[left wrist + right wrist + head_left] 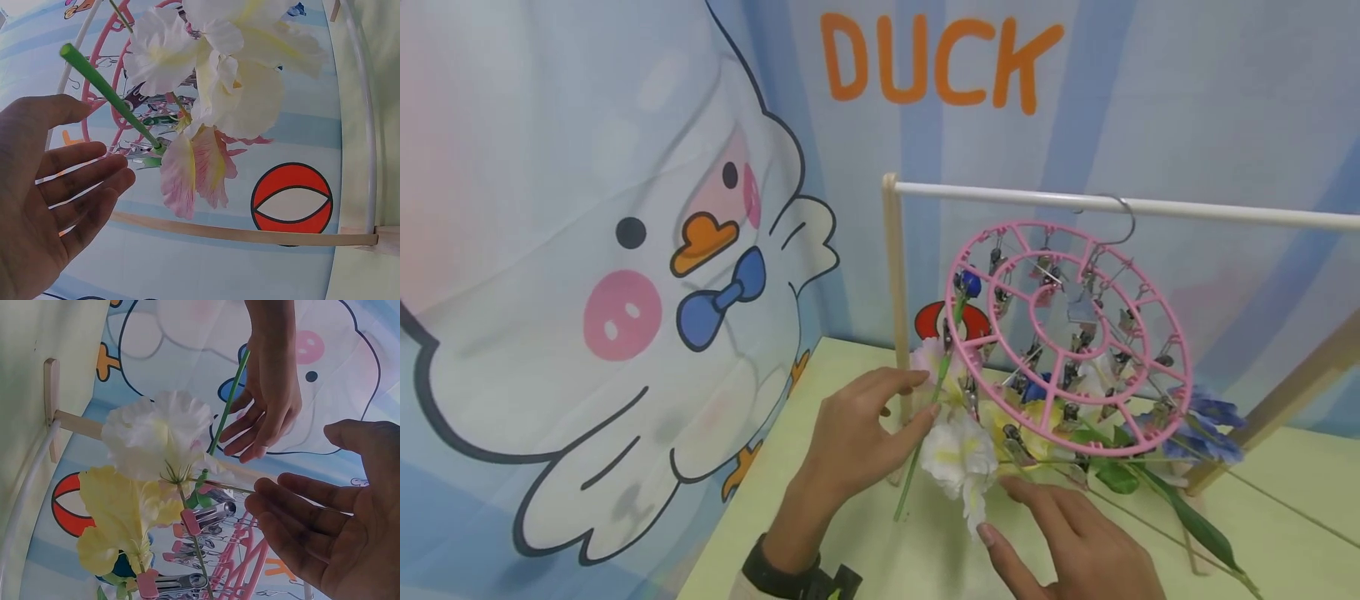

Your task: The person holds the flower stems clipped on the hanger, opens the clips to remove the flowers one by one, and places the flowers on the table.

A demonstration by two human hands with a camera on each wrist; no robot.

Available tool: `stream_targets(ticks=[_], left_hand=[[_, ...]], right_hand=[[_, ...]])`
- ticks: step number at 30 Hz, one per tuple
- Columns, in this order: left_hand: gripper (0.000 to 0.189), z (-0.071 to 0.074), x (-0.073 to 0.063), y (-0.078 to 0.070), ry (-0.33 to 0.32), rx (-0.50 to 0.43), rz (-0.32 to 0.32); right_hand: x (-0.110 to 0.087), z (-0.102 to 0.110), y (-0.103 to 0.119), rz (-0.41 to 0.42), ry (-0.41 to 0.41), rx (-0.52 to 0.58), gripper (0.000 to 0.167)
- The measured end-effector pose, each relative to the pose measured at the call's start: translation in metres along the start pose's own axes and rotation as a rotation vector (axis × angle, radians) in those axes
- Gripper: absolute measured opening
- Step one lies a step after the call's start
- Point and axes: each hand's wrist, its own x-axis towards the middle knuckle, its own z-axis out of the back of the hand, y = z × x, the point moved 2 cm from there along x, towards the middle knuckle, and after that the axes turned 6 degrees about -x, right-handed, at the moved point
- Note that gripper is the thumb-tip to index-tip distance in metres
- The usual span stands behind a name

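A pink round clip hanger point(1059, 371) hangs tilted from a rod, with artificial flowers among its metal clips. My left hand point(857, 433) is beside a green stem point(103, 87), fingers loosely spread; in the left wrist view a gap shows between fingers and stem. A white flower point(958, 454) hangs low at the hanger's near side, between my hands. My right hand point(1075, 542) is just right of it, fingers extended, palm bare in the right wrist view. Its fingertips are close to a thin stem; contact is unclear. A yellow flower point(125, 519) and a pink flower point(187, 169) are nearby.
The white rod point(1000, 197) is carried by wooden posts point(895, 283) on a pale green tabletop point(1300, 475). Blue flowers point(1210, 425) and a long green leaf point(1198, 521) lie at the right. A printed duck curtain point(550, 250) surrounds the table.
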Motion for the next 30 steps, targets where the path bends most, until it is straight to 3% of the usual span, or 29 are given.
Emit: stream_targets(ticks=[14, 30], left_hand=[[0.034, -0.006, 0.01, 0.007, -0.016, 0.056, 0.035], [0.032, -0.019, 0.024, 0.014, 0.03, 0.128, 0.061]], right_hand=[[-0.003, -0.002, 0.0, 0.011, 0.006, 0.008, 0.053], [0.0, -0.001, 0.001, -0.004, 0.051, -0.044, 0.053]])
